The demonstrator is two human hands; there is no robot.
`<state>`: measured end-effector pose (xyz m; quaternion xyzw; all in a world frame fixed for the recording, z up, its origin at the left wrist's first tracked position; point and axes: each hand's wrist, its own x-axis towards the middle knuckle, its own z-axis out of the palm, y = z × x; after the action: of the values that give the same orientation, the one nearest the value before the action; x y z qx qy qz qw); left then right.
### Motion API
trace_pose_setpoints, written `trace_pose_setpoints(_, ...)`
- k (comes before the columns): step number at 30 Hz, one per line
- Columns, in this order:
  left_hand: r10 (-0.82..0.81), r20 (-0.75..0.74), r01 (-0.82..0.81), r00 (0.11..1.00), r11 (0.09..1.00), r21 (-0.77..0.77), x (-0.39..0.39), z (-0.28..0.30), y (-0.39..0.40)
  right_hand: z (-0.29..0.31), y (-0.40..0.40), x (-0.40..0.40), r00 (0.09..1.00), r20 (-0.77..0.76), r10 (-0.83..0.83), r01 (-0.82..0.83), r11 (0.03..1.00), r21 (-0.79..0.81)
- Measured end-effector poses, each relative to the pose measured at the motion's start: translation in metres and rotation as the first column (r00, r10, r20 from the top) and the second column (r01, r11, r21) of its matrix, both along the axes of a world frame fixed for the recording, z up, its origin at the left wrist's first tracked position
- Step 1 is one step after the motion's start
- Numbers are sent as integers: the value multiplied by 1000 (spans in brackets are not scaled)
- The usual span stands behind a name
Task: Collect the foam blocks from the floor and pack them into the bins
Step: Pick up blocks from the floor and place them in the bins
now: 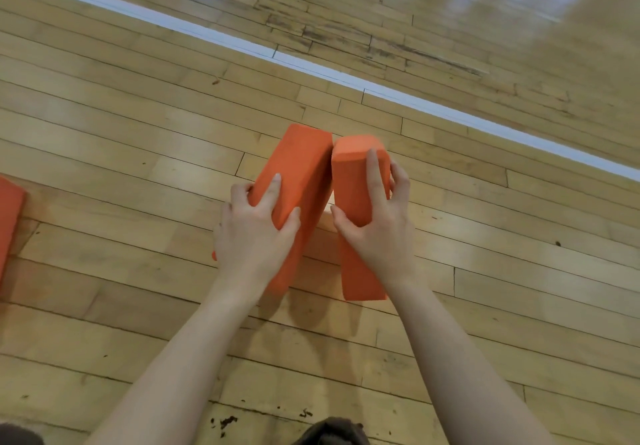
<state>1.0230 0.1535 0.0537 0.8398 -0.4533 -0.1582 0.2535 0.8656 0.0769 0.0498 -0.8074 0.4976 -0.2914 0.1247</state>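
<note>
Gym floor (138, 139), white line (346, 75) at twelve o'clock.
Left hand (252, 233) fingers grip one orange foam block (298, 167); right hand (377, 226) fingers grip its neighbour (353, 181), far ends touching.

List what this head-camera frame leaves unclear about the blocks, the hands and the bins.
- Bins: none in the head view, so their place cannot be told.
- Third orange block: cut off by the left edge; its full shape is hidden.
- Left block and right block: lower parts covered by the left hand and right hand; whether they rest on the floor is unclear.
- Far floor, top right: blurred.
</note>
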Motion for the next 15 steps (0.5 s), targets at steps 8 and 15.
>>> trace_pose_setpoints(8,62,-56,-63,996,998,-7,35,57,51,74,32,43,998,12,58,-59,992,111)
trace_pose_setpoints(15,160,12,-160,987,984,77,76,210,132,218,95,93,993,43,108,-116,935,334)
